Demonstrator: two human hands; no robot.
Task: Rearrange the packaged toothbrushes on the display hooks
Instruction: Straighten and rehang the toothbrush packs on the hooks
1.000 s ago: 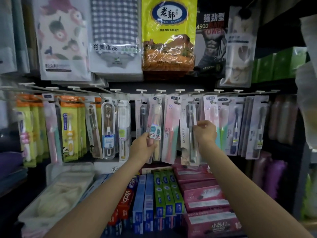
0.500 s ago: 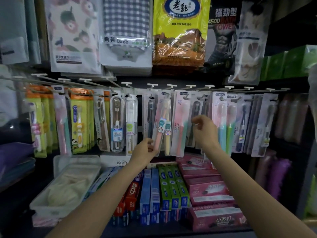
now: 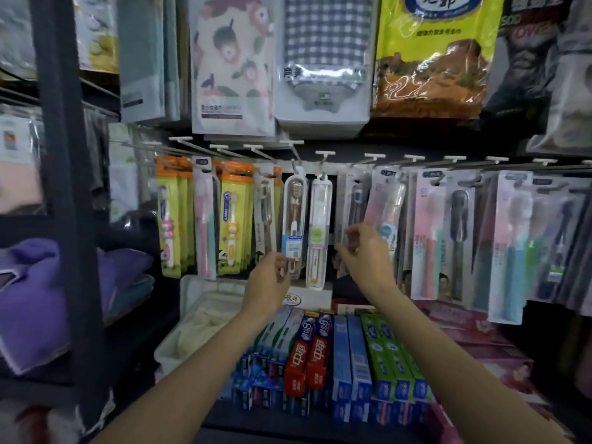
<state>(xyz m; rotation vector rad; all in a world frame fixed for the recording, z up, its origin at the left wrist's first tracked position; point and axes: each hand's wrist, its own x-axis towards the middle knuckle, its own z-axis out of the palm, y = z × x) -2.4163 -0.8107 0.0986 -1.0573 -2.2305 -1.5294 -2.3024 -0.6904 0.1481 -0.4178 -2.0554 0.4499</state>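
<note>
I see my left hand pinching the foot of a clear-cased toothbrush that hangs upright from its hook. My right hand is just right of it, fingers curled at a dark toothbrush pack; I cannot tell whether that grip has closed.

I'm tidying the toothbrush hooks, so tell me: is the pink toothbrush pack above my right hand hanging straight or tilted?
Tilted. The pink toothbrush pack leans, top to the right, while the clear cases beside it hang straight.
</note>
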